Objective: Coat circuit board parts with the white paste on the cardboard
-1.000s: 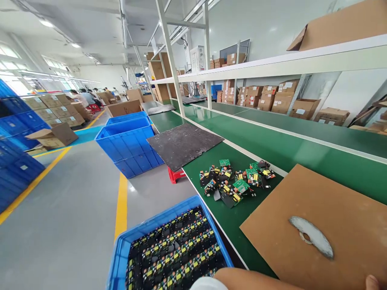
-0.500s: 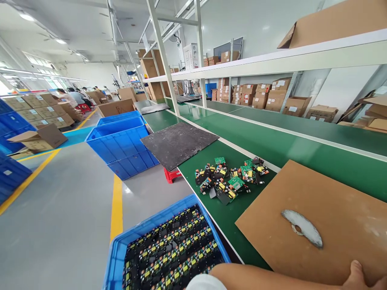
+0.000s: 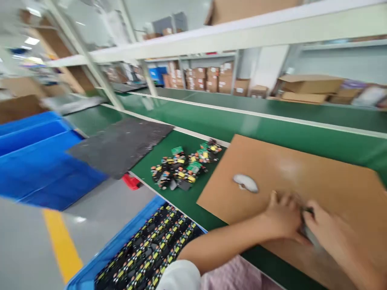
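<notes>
Brown board (image 3: 302,177) lies flat at the near right of the green surface (image 3: 211,121). Both hands meet on the board's near part: left hand (image 3: 282,219) and right hand (image 3: 328,233), fingers curled together around a small dark item (image 3: 306,210), blurred. Loose circuit boards (image 3: 184,167) heaped just left of the board. Blue crate (image 3: 145,249) of boards below the surface's near edge.

matt brown fibreboard sheet (image 3: 302,177) with a scuffed pale patch; smooth green bench mat (image 3: 211,121); rough dark grey slab (image 3: 121,145); glossy blue plastic crate (image 3: 99,262).
</notes>
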